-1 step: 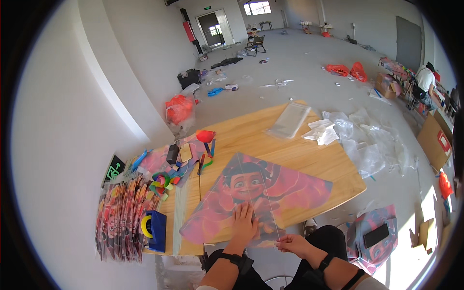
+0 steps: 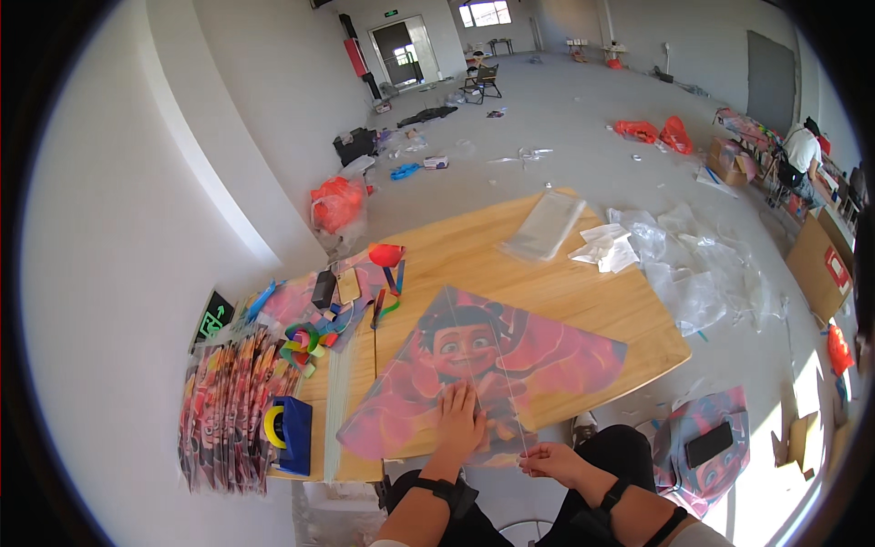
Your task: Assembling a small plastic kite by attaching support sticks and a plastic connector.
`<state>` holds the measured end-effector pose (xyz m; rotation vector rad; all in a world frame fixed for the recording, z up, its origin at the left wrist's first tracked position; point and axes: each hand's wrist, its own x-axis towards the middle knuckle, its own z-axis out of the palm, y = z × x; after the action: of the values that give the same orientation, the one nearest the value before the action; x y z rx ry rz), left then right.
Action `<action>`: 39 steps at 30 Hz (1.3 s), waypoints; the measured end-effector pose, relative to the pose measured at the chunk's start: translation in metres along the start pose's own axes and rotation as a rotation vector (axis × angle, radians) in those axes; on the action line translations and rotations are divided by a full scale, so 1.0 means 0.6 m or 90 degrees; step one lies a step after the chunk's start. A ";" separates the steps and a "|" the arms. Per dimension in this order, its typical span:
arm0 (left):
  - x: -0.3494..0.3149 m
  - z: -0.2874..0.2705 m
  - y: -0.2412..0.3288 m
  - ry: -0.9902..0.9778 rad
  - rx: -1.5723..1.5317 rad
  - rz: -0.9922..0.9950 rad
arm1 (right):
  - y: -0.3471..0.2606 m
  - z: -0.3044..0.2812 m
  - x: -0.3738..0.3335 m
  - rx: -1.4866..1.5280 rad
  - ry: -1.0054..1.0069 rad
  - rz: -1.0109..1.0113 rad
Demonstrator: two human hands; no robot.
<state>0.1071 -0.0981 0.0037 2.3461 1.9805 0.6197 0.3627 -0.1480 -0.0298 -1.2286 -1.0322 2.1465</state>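
Observation:
A pink and red kite [image 2: 565,360] printed with a cartoon character lies spread on the wooden table [image 2: 629,319], its lower part reaching the near edge. My left hand [image 2: 458,424] rests flat on the middle of it, fingers stretched out. At the kite's lower right corner, the fingertips of my right hand [image 2: 554,460] pinch the near end of a thin pale rod [image 2: 512,392]. This rod runs up across the print toward the character's head. Whether the right fingers also grip the kite's fabric cannot be seen.
Left of the kite lie a bundle of pale rods [image 2: 337,410], a blue tape dispenser [image 2: 296,438], coloured ribbons [image 2: 305,342] and stacked folded kites [image 2: 228,410]. Clear plastic sleeves [image 2: 545,226] lie at the back. A phone [image 2: 709,445] sits on printed fabric at the right.

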 end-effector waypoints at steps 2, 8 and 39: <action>-0.005 -0.001 0.006 0.016 -0.005 -0.016 | -0.012 0.015 -0.009 0.009 -0.018 0.049; 0.018 -0.032 0.069 0.040 -0.098 0.063 | -0.050 0.019 -0.035 -0.168 -0.039 0.224; 0.054 0.006 0.073 0.003 -0.157 0.106 | -0.063 0.026 -0.016 -0.123 -0.005 0.078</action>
<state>0.1535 -0.0753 0.0207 2.3714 1.6117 0.8258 0.3549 -0.1372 0.0100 -1.4051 -1.2197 2.1850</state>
